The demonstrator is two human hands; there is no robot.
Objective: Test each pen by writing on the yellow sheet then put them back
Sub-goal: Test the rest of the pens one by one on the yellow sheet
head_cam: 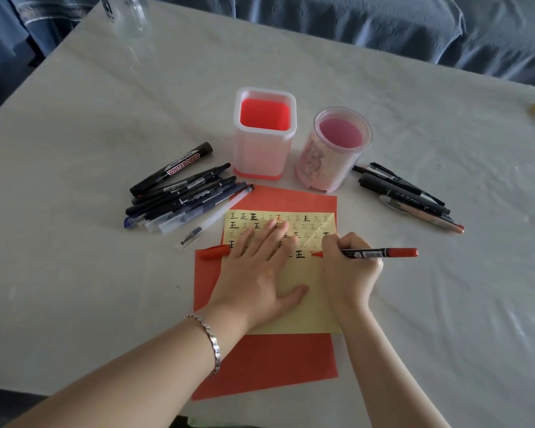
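Note:
The yellow sheet (303, 316) lies on a red sheet (278, 362) and carries rows of written marks. My left hand (260, 267) lies flat on it, fingers spread. A red cap (214, 252) pokes out from under its little-finger side. My right hand (349, 264) grips a red marker (380, 253), its tip touching the yellow sheet beside a fresh red stroke. A pile of dark pens (183, 196) lies to the left, another pile of pens (411, 196) to the right.
Two empty holders stand behind the sheets: a square red-and-white one (264, 168) and a round pink one (331, 174). A clear glass bottle (130, 13) stands at the far left. The white tablecloth (74, 273) meets blue fabric (383, 20) at the back.

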